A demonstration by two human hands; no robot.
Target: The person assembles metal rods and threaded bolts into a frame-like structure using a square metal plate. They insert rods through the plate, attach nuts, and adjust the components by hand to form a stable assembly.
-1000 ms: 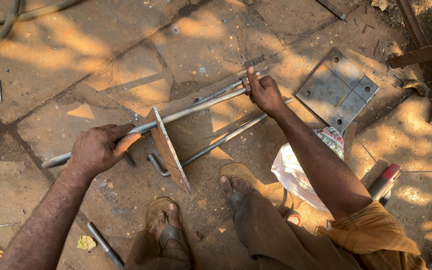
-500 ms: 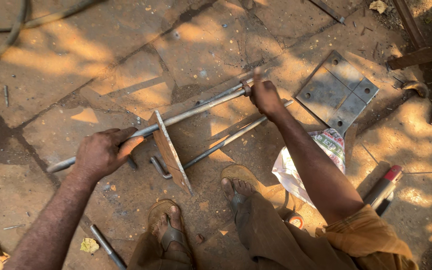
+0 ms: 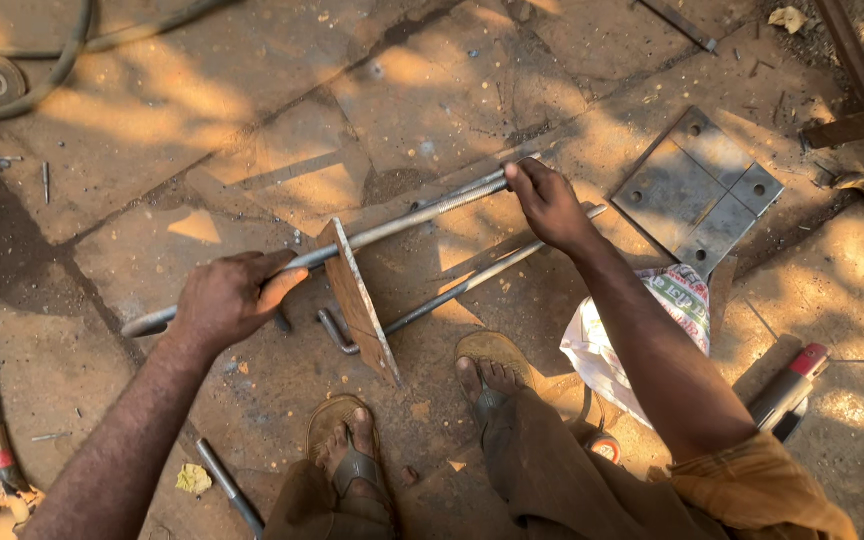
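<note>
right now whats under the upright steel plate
The upright steel plate stands edge-down on the stone floor. A hooked rod lies beside its base; whether it passes beneath is hidden.

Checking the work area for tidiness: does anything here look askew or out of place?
The steel plate stands on edge, tilted, with the rod through it, gripped by the left hand and right hand. Loose bolts and scraps litter the paved floor. Nothing looks broken.

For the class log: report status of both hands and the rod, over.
Left hand and right hand both gripping the long metal rod. Rod passes through an on-edge steel plate. Second, hooked rod lies on the ground just beneath.
</note>
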